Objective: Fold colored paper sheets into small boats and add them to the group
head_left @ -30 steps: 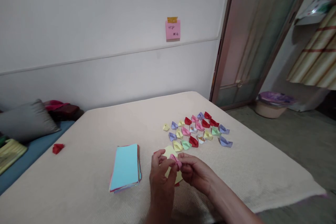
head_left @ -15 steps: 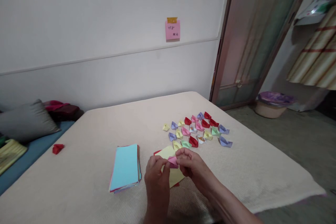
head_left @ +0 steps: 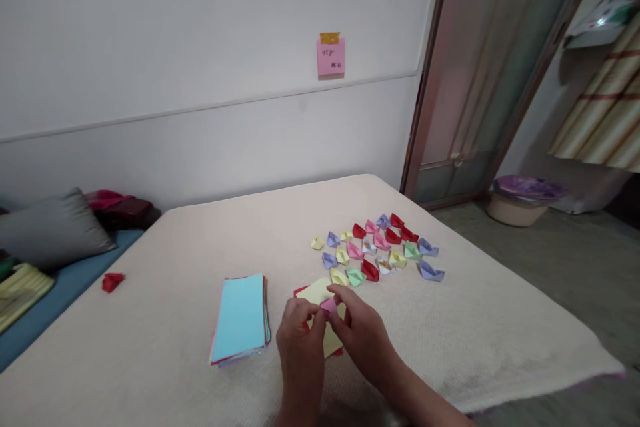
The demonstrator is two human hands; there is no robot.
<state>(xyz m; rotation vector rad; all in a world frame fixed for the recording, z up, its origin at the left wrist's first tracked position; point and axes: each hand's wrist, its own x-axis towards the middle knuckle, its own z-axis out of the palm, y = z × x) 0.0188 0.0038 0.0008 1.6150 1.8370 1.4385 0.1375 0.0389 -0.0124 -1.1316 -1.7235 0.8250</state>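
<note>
A small folded piece of pink paper (head_left: 329, 305) is pinched between my two hands, low in the middle of the view. My left hand (head_left: 302, 330) grips its left end with thumb and fingertips. From the right, my right hand (head_left: 361, 327) holds the other side between thumb and fingers. Under the hands lies a pale yellow sheet (head_left: 316, 291) on top of a red one (head_left: 301, 290), partly covered. Just beyond are several small folded paper boats (head_left: 370, 271) in red, pink, yellow, green, purple and patterned white, set out in rough rows.
A stack of coloured paper (head_left: 241, 317), light blue on top, lies left of my hands on the cream bedspread (head_left: 165, 320). A red folded paper piece (head_left: 113, 281) sits far left, near a grey pillow (head_left: 50, 230). A lined bin (head_left: 517, 207) stands on the floor at right.
My right hand has shifted its grip, its fingers now closer around the pink paper's far side. The pink paper shows a smaller, more covered shape. The view has moved slightly.
</note>
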